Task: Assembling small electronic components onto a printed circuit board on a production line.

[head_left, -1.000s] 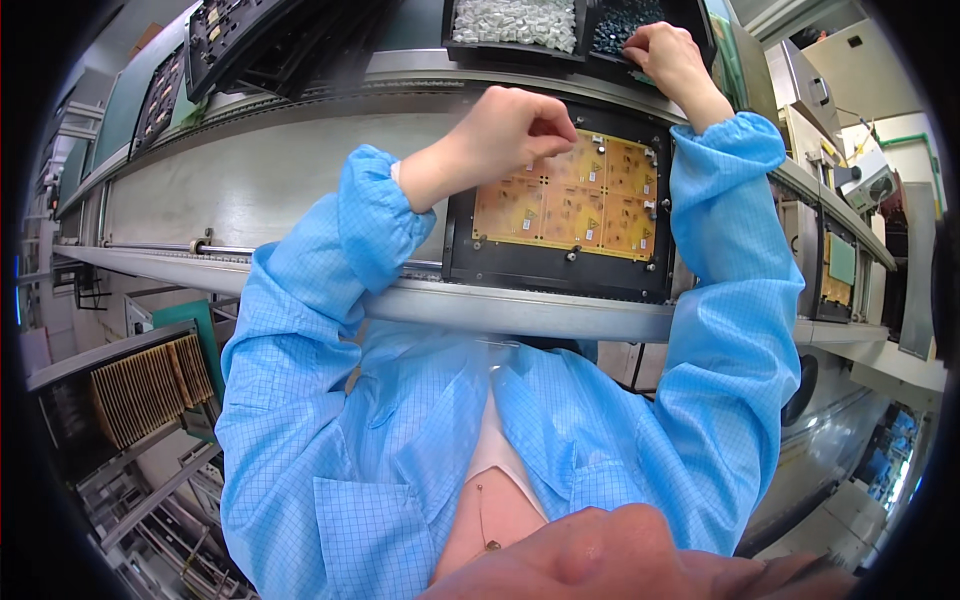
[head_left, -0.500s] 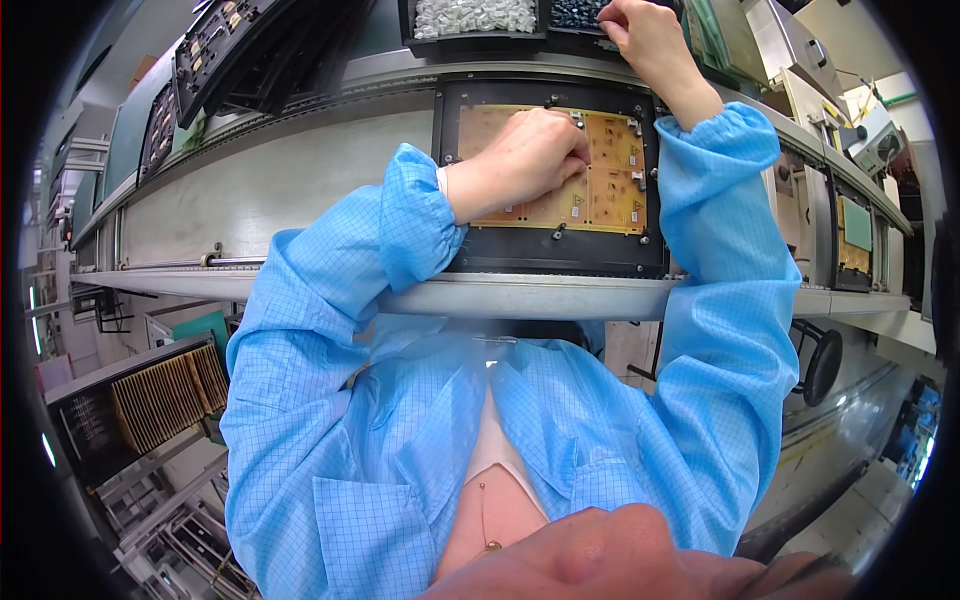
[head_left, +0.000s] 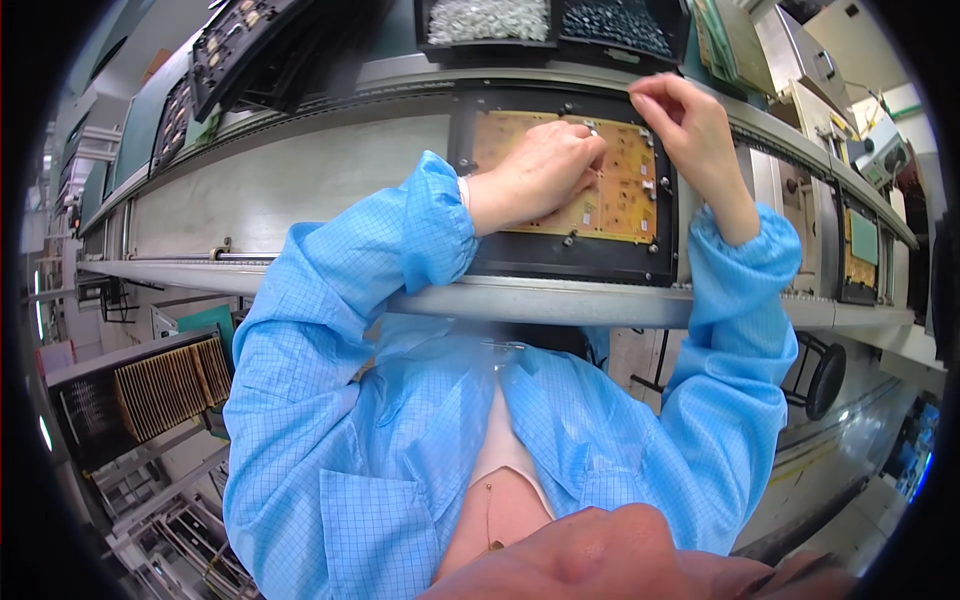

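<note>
A yellow-brown circuit board panel point(head_left: 627, 205) lies in a black carrier frame point(head_left: 500, 263) on the conveyor. Over the panel's middle, my left hand point(head_left: 543, 172) is closed, fingertips pinched down near the board; what they hold, if anything, is hidden. My right hand point(head_left: 690, 125) is raised at the carrier's far right corner, thumb and forefinger pinched together. Anything between those fingertips is too small to make out. Small white parts point(head_left: 648, 188) sit along the panel's right side.
Beyond the conveyor stand a black bin of white parts point(head_left: 488, 20) and one of dark parts point(head_left: 618, 25). Black trays point(head_left: 245, 45) tilt at the far left. A rack of boards point(head_left: 170, 390) stands lower left. Another carrier with a green piece point(head_left: 863, 240) is at the right.
My right hand has come back from the bin of dark parts toward the carrier's right corner. My left hand stays over the board. The whole view has shifted slightly.
</note>
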### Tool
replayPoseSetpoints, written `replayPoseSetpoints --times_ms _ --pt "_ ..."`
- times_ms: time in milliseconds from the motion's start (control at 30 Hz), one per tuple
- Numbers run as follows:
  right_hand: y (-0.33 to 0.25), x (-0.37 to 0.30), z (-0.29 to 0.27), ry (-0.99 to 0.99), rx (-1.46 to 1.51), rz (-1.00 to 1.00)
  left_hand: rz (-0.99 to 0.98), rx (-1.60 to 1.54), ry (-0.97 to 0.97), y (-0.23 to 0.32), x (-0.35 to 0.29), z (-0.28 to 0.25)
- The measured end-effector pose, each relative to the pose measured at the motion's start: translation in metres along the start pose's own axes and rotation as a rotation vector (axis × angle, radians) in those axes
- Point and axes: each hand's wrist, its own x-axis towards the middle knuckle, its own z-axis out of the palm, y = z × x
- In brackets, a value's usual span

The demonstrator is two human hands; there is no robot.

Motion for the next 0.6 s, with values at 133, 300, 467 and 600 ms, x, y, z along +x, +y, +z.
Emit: replayPoseSetpoints --times_ms 133,300,467,600 --pt "-0.003 -0.032 -0.009 -0.11 0.236 0.226 -0.056 0.08 0.291 -0.022 0.009 -0.032" --pt "0.011 -0.064 -0.01 -0.146 0.38 0.317 -0.107 0.532 0.383 -0.091 0.034 -0.073" --pt "0.009 -0.076 -0.004 -0.168 0.63 0.464 -0.028 0.598 0.183 -0.112 0.048 -0.082" --pt "0.017 -0.084 0.002 -0.213 0.67 0.48 0.317 0.585 0.268 -0.108 0.04 -0.095"
